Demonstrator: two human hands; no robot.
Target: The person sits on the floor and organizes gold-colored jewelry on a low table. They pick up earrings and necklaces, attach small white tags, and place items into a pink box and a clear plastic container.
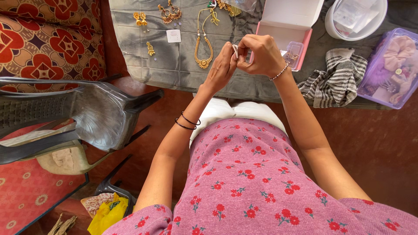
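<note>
Grey cloth-covered table [174, 61] has one gold necklace [203, 54] and roughly four gold earrings on it. Both hands, left [221, 69] and right [261, 54], pinch one small white oval piece [235, 51] just above it.

Grey cloth [174, 61] sheeny, satin-like, creased. Necklace [203, 52] and earrings [140, 18] gold-tone metal, shiny. Pink-white box [289, 21] matt card. Chair [96, 113] dark glossy plastic. Striped towel [337, 78] soft woven cloth. Lilac tub [383, 93] translucent plastic. Small piece [235, 51] between both hands pale, smooth.
</note>
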